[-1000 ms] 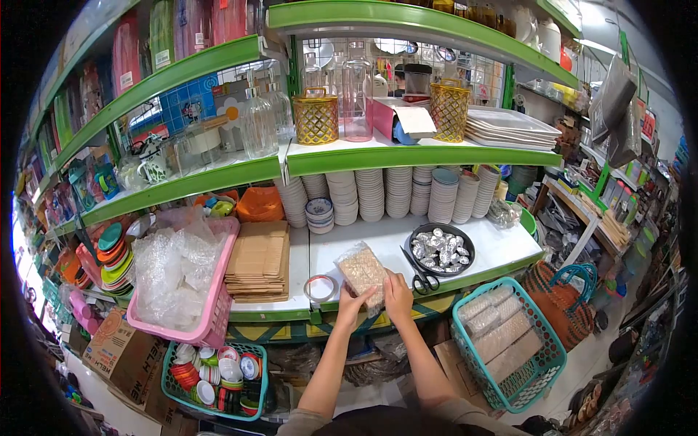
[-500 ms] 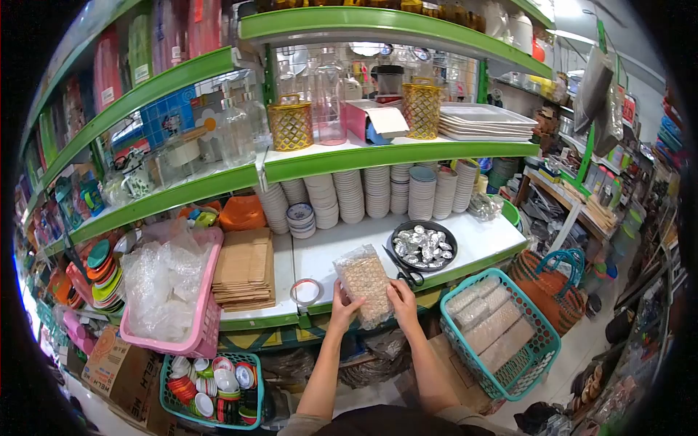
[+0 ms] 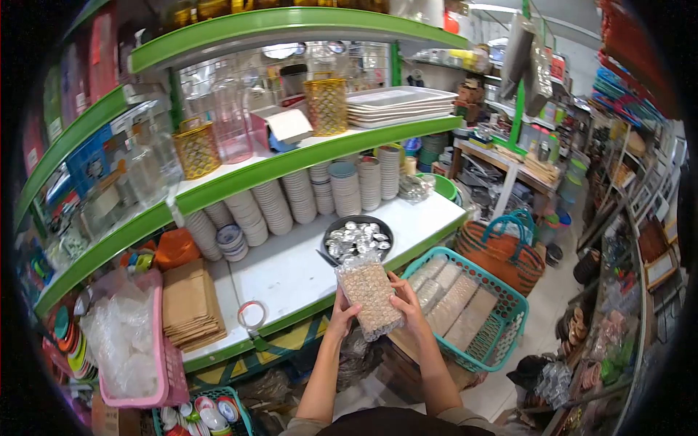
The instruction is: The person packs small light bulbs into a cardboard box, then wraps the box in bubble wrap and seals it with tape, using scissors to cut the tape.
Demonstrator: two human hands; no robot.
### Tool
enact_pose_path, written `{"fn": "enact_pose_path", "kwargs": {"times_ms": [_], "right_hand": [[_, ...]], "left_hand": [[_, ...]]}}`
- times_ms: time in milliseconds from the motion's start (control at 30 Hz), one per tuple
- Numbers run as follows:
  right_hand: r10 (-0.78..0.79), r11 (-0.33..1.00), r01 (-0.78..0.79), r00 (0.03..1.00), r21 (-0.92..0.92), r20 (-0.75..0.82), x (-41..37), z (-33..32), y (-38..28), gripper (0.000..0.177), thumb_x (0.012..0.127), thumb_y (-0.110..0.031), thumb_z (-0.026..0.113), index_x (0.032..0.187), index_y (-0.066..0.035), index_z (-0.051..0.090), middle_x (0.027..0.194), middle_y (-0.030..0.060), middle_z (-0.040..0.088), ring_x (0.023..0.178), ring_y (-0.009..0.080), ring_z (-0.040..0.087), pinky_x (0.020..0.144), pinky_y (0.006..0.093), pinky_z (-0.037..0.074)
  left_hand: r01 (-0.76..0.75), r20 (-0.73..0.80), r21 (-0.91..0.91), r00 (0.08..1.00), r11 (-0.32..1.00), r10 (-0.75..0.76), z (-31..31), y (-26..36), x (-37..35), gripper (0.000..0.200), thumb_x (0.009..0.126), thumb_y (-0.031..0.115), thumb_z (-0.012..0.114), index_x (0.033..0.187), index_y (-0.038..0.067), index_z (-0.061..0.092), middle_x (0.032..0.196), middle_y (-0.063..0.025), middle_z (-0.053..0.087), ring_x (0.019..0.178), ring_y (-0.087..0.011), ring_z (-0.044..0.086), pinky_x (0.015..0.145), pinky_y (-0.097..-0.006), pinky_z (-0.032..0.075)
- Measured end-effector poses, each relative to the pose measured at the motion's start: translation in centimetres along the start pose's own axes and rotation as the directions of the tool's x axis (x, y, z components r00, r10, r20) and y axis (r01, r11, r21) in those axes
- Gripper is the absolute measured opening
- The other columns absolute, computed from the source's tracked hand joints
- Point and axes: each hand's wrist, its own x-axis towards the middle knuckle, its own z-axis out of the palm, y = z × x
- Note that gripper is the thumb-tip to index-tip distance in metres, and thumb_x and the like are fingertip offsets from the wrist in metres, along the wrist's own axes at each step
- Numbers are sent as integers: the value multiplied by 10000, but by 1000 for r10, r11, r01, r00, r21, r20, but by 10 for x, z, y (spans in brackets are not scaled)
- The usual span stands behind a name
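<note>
Both hands hold a bubble-wrapped brown packet (image 3: pixel 369 296) in the air, in front of the white counter's edge. My left hand (image 3: pixel 340 317) grips its lower left side; my right hand (image 3: pixel 407 306) grips its right side. To the right stands a teal basket (image 3: pixel 497 345) with several similar wrapped packets laid inside.
On the white counter (image 3: pixel 291 272) are a black bowl of foil-wrapped pieces (image 3: pixel 356 237), scissors, a tape roll (image 3: pixel 251 315), a stack of brown card (image 3: pixel 188 309) and stacked white bowls (image 3: pixel 305 195). A pink basket of bubble wrap (image 3: pixel 163 363) sits left. An orange woven bag (image 3: pixel 505 251) stands right.
The packet has been lifted off the counter and carried right, toward the teal basket. The view has turned to the right.
</note>
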Motion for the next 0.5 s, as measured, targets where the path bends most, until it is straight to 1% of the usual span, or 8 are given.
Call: {"fn": "enact_pose_path", "kwargs": {"times_ms": [100,200,267,333,467,500], "right_hand": [[48,997,-45,998,66,-44,-16,-20,-12,328,800,-196,657,1056,-104,474,1481,153,280,1330,266,315,1052,381,286],[11,1000,-11,996,4,-88,-30,-45,-18,345,779,-197,677,1041,-105,472,1474,161,284,1317,256,327,1039,377,294],[-7,1000,9,990,13,-140,-40,-57,-23,357,766,-195,686,1038,-106,471,1468,161,290,1316,253,326,1033,376,296],[-23,999,28,982,22,-189,-50,-70,-29,370,753,-193,694,1034,-108,470,1463,161,296,1314,250,325,1027,375,298],[-36,999,27,967,-37,-251,-70,-103,-35,382,732,-183,706,1018,-118,461,1440,148,324,1254,236,370,1004,368,310],[-38,998,26,967,-51,-250,-75,-111,-37,390,725,-181,710,1017,-122,459,1435,145,330,1232,233,385,1002,370,310]], "left_hand": [[69,57,-15,996,997,-68,20,-13,6,940,684,149,731,1450,80,189,1405,-107,368,1312,-256,351,1080,-378,289],[130,130,-31,984,991,-124,35,-32,14,937,690,131,729,1451,78,186,1405,-110,370,1309,-257,358,1078,-379,294],[162,183,-44,971,986,-151,47,-46,18,940,692,125,730,1453,80,181,1405,-113,371,1307,-257,361,1076,-379,299],[200,201,-3,960,980,-195,63,-56,20,987,661,250,740,1464,78,191,1405,-123,369,1280,-275,396,1050,-394,335],[285,272,-20,924,958,-269,86,-80,24,980,663,247,736,1460,69,194,1408,-128,362,1285,-277,387,1051,-394,332],[292,300,-42,916,956,-266,90,-87,26,960,688,202,732,1458,70,174,1394,-127,383,1271,-269,406,1044,-385,343]]}}
